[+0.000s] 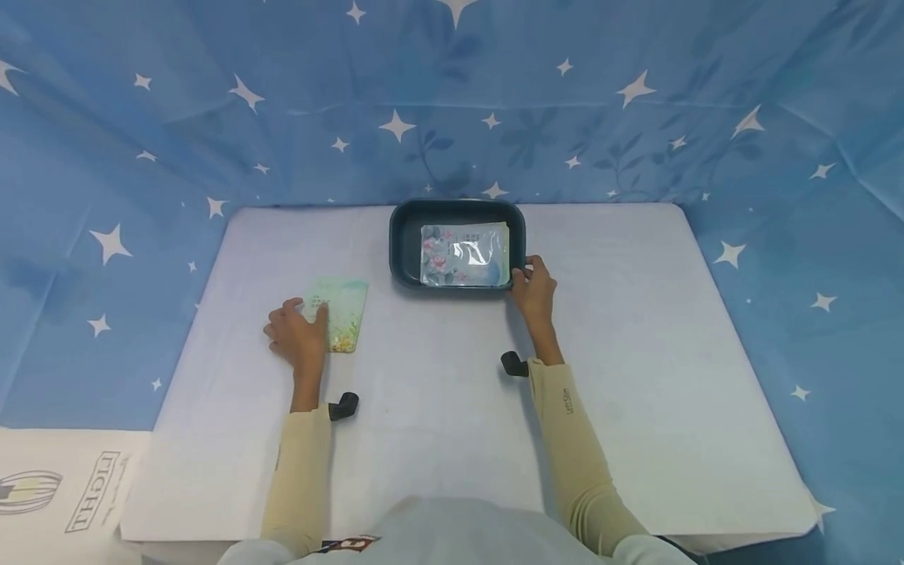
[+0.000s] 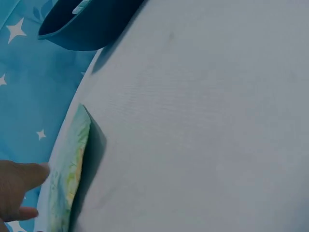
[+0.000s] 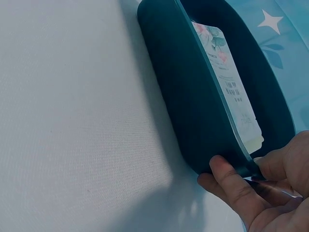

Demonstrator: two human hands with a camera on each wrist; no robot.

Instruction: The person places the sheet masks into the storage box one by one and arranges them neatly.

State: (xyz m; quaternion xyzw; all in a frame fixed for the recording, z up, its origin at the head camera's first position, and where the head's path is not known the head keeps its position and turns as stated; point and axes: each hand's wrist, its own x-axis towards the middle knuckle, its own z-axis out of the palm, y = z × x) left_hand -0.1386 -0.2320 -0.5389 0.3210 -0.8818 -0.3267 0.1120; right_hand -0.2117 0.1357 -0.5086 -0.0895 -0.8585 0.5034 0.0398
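Observation:
My left hand [image 1: 300, 336] is over the left edge of a pale green packet [image 1: 346, 310] with yellow flowers at its lower end. The thumb overlaps the packet and the fingers spread to its left. In the left wrist view, extended fingers [image 2: 34, 175] show beside the packet, whose near edge casts a shadow on the cloth. My right hand [image 1: 535, 290] grips the near right corner of a dark green plastic basin [image 1: 397, 243], thumb at the rim and fingers against the outer wall. A shiny floral packet [image 1: 466, 255] lies inside the basin, with a yellowish edge showing beneath it.
A white cloth covers the table [image 1: 438, 408]. Blue star-printed fabric [image 1: 297, 102] hangs along the back and sides, close behind the basin. At the lower left is a pale printed surface [image 1: 49, 486] with lettering.

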